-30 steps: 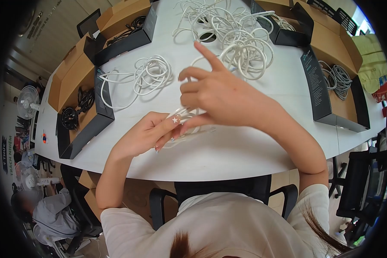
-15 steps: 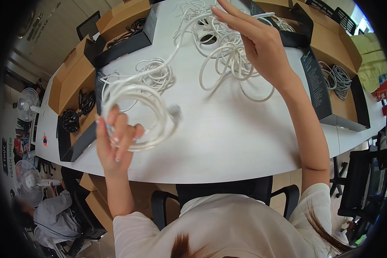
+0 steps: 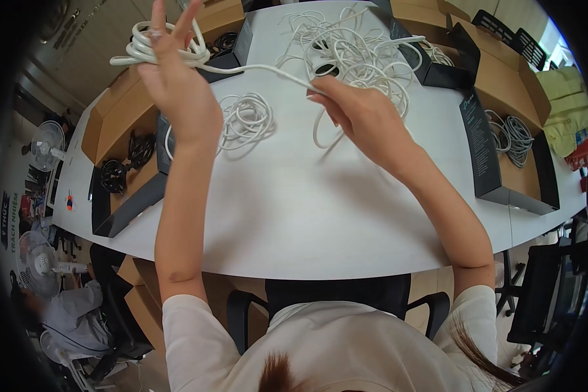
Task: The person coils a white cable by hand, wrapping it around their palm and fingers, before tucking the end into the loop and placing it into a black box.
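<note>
My left hand (image 3: 179, 91) is raised at the upper left, with a coil of white cable (image 3: 140, 47) looped around its fingers. Two of those fingers point up through the loops. From the coil a single strand (image 3: 258, 68) runs across to my right hand (image 3: 366, 121), which pinches it between thumb and fingers. Behind and beside the right hand lies a tangled heap of white cable (image 3: 353, 49) on the table. A separate coiled white cable (image 3: 247, 121) rests on the tabletop to the right of my left forearm.
Open cardboard boxes line both sides of the white table (image 3: 320, 222). The left box (image 3: 127, 206) holds black cables (image 3: 127, 163); the right box (image 3: 522, 186) holds a grey cable coil (image 3: 517, 140). A person (image 3: 75, 313) sits at the lower left near fans.
My left hand has moved up and away with the coil, its fingers now pointing upward. My right hand has come down and nearer, drawing the strand lower and pinching it.
</note>
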A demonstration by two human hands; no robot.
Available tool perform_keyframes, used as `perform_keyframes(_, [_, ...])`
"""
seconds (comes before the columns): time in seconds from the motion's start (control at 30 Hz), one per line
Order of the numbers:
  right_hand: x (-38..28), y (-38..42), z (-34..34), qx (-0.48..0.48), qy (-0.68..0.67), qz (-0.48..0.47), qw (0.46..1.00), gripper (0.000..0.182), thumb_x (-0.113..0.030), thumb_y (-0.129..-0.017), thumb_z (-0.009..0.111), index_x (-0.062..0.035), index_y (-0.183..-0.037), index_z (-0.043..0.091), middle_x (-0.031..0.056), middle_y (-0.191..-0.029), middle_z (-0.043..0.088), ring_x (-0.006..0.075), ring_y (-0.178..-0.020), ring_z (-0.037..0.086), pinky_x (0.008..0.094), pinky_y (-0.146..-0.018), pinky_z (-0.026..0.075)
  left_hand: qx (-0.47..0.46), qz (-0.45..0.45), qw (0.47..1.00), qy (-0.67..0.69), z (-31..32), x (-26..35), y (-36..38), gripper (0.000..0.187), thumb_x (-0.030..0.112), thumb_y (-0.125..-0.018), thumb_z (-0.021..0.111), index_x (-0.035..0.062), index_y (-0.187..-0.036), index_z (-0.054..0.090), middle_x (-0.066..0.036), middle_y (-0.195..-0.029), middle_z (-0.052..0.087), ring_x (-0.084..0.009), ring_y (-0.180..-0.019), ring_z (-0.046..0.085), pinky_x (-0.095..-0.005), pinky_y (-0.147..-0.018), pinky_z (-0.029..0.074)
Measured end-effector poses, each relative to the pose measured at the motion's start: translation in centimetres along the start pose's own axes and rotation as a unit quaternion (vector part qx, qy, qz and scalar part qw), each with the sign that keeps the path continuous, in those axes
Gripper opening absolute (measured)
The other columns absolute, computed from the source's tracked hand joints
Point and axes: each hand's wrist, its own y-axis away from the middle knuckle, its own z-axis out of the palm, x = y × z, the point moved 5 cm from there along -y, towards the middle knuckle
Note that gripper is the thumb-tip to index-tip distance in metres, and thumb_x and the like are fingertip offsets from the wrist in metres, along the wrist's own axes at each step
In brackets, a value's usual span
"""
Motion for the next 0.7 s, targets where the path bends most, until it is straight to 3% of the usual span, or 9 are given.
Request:
perform_keyframes(0.07, [-0.7,0.1,-0.2,0.028,0.02,-0.058,0.998,0.01,-0.015,-0.084,0.055,-0.0093,-0.092,0.051,0.0081,-0.07,0.062,0.0251,-0.055,0.059,0.0342,-0.045,0.042,-0.045,0.129,0.986,-0.095,1.4,-1.2,1.7,0.04,0.02,-0.099,0.03,-0.0038,-0.13,0.021,-0.02,-0.133,0.044,-0.0221,-0.114,0.052,-0.034,-0.099,0.034])
perform_keyframes(0.17, [-1.4,0.0,-1.0,0.029,0.053,-0.115,0.992,0.012,-0.014,-0.08,0.057,-0.0121,-0.09,0.051,0.0034,-0.074,0.063,0.0215,-0.05,0.058,0.0306,-0.042,0.041,-0.183,0.05,0.977,-0.1,2.9,-4.1,5.4,0.038,0.018,-0.099,0.03,-0.0039,-0.129,0.022,-0.02,-0.132,0.045,-0.0205,-0.111,0.053,-0.0304,-0.097,0.036])
perform_keyframes(0.23, [-1.6,0.0,-1.6,0.031,0.051,-0.146,0.988,0.01,-0.014,-0.08,0.057,-0.0124,-0.088,0.052,0.0013,-0.076,0.063,0.0212,-0.05,0.058,0.0299,-0.042,0.041,-0.244,-0.043,0.966,-0.07,3.1,-5.5,7.9,0.032,0.016,-0.099,0.029,-0.0063,-0.122,0.031,-0.019,-0.121,0.054,-0.0181,-0.087,0.062,-0.0255,-0.078,0.044])
perform_keyframes(0.33, [-1.2,0.2,-1.5,0.0,0.063,-0.137,0.989,0.009,-0.017,-0.081,0.058,-0.0129,-0.086,0.052,-0.0001,-0.076,0.062,0.0208,-0.054,0.059,0.0303,-0.042,0.041,-0.375,-0.185,0.908,0.001,2.6,-6.4,10.2,0.029,0.013,-0.098,0.033,-0.0022,-0.122,0.037,-0.01,-0.09,0.062,-0.0132,-0.066,0.058,-0.0244,-0.063,0.042])
perform_keyframes(0.43, [-1.1,-0.5,-2.8,0.035,-0.004,-0.121,0.992,0.01,-0.022,-0.082,0.059,-0.0131,-0.082,0.053,0.0012,-0.073,0.061,0.0225,-0.057,0.058,0.0325,-0.044,0.039,-0.424,-0.184,0.885,0.058,1.5,-4.3,10.4,0.027,0.012,-0.094,0.044,0.0012,-0.118,0.045,-0.001,-0.065,0.052,-0.0081,-0.055,0.046,-0.0225,-0.055,0.035])
perform_keyframes(0.53, [-0.7,-1.0,-3.9,0.054,-0.048,-0.109,0.991,0.015,-0.026,-0.082,0.061,-0.0131,-0.08,0.054,0.0038,-0.066,0.057,0.0249,-0.059,0.056,0.035,-0.047,0.039,-0.444,-0.202,0.871,-0.05,1.0,-0.7,9.5,0.023,0.015,-0.088,0.054,0.0012,-0.107,0.053,0.002,-0.058,0.044,-0.0049,-0.053,0.041,-0.0215,-0.053,0.032])
perform_keyframes(0.63, [-1.2,-1.1,-3.9,0.037,-0.071,-0.103,0.991,0.02,-0.03,-0.081,0.062,-0.0117,-0.077,0.054,0.0049,-0.061,0.053,0.0267,-0.057,0.053,0.0364,-0.049,0.038,-0.501,-0.303,0.811,-0.007,0.2,0.4,9.2,0.019,0.016,-0.083,0.062,0.0012,-0.094,0.057,0.002,-0.058,0.044,-0.0032,-0.056,0.041,-0.0209,-0.051,0.031])
perform_keyframes(0.7, [-1.1,-1.0,-3.6,0.027,-0.068,-0.111,0.991,0.022,-0.031,-0.081,0.062,-0.0108,-0.078,0.054,0.0053,-0.06,0.052,0.027,-0.056,0.052,0.0367,-0.049,0.038,-0.518,-0.4,0.741,0.152,-0.2,1.1,10.0,0.017,0.015,-0.085,0.059,-0.0018,-0.088,0.058,0.001,-0.054,0.046,-0.0032,-0.044,0.04,-0.0195,-0.047,0.033])
